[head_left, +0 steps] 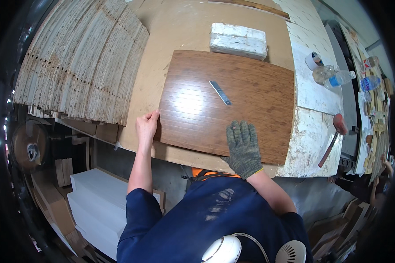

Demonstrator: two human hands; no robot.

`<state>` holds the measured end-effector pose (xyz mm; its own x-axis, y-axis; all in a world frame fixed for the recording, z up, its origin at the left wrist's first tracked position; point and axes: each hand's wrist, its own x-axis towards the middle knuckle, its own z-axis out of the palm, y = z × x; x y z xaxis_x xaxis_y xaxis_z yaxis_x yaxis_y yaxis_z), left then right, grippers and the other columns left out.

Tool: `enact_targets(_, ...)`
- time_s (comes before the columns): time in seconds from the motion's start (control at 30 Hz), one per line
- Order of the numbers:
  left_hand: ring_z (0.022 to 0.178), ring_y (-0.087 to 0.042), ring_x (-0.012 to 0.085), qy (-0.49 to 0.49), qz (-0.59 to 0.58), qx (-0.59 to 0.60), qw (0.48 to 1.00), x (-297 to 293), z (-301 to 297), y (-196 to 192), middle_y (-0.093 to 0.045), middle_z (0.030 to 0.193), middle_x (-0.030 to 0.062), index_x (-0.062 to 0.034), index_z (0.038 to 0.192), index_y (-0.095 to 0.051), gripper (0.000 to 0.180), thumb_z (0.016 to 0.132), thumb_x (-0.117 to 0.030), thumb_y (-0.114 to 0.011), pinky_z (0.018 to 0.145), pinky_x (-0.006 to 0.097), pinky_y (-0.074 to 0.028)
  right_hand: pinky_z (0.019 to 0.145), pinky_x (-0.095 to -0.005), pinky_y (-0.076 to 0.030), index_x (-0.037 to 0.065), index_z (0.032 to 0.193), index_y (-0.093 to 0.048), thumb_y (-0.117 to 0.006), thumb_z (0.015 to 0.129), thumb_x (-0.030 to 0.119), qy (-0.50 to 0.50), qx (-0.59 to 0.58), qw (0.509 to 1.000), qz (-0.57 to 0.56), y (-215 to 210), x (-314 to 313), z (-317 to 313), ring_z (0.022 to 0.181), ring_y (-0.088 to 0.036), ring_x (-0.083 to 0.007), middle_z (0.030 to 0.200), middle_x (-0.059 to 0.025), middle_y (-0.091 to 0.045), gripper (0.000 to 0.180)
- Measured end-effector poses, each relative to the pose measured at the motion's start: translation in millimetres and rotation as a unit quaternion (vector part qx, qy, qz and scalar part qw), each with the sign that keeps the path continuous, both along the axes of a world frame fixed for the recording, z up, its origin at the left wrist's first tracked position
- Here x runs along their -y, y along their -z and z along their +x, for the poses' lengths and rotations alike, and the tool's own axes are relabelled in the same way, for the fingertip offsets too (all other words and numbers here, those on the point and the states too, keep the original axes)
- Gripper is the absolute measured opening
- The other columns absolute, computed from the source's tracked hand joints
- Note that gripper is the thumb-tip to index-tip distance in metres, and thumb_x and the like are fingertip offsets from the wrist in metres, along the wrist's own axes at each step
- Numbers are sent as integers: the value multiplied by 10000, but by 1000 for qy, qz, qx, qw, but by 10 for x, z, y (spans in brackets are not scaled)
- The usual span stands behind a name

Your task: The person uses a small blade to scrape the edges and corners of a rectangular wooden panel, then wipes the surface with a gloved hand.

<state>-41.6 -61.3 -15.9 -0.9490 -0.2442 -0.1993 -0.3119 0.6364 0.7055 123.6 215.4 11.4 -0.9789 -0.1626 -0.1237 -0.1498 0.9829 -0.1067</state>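
A brown wood-grain panel (pixel 254 92) with fine grooves at its left lies flat on the worktable. My bare left hand (pixel 147 125) is at the panel's left edge, fingers pinched together on that edge. My right hand (pixel 243 149), in a dark grey knitted glove, rests palm down near the front edge with its fingers stretched out. On the panel's surface lies a loose snap-off knife blade (pixel 220 93), set slantwise, beyond both hands. Touching or close to the panel's far edge is a whitish wrapped block (pixel 238 40).
Tall stacked boards (pixel 83 61) stand at the left. To the right are a mallet (pixel 333 138), plastic bottles (pixel 338 79) and a tape roll (pixel 313 60). A wood strip (pixel 254 8) lies at the far edge. Another person's arm (pixel 387 165) shows at far right.
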Motion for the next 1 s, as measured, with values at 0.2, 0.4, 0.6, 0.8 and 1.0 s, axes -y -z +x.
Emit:
enact_targets(0.2,719,-645,174,19,13,-25,999,-347,-637,-15,-689,743,151,8,920,-708,374,782,-339,-685,705,315,-493,1119,-538,-127,1,1403,-307,-640,763,455,9,12,1000,-7,-48,-5,-5,1346,-255,-378,1449,-209,-293,853)
enact_targets(0.4,738,-646,180,5,46,-20,999,-633,-1263,42,-697,778,127,14,899,-713,362,751,-316,-717,709,311,-495,1112,-543,-152,-1,1377,-351,-608,792,386,2,3,1000,8,-81,7,-21,1324,-291,-374,1418,-206,-339,748)
enact_targets(0.6,742,-644,191,-11,86,16,996,-906,-1799,92,-694,799,127,3,859,-715,337,730,-307,-741,697,326,-495,1107,-542,-172,-4,1358,-377,-622,767,407,17,-13,999,-30,-81,-5,-15,1314,-309,-366,1397,-202,-369,761)
enact_targets(0.8,689,-632,194,-8,80,10,997,-931,-2152,201,-684,749,111,2,773,-697,322,731,-314,-742,666,330,-489,1111,-533,-176,12,1376,-353,-655,735,419,23,15,998,-54,-113,9,-28,1316,-308,-364,1406,-195,-357,817)
enact_targets(1.0,679,-633,226,94,-36,-68,993,-950,-2059,57,-680,750,121,-7,807,-696,366,745,-365,-737,670,357,-496,1117,-517,-182,30,1392,-333,-665,732,407,21,22,998,-54,-108,-15,-5,1327,-299,-348,1421,-178,-346,829)
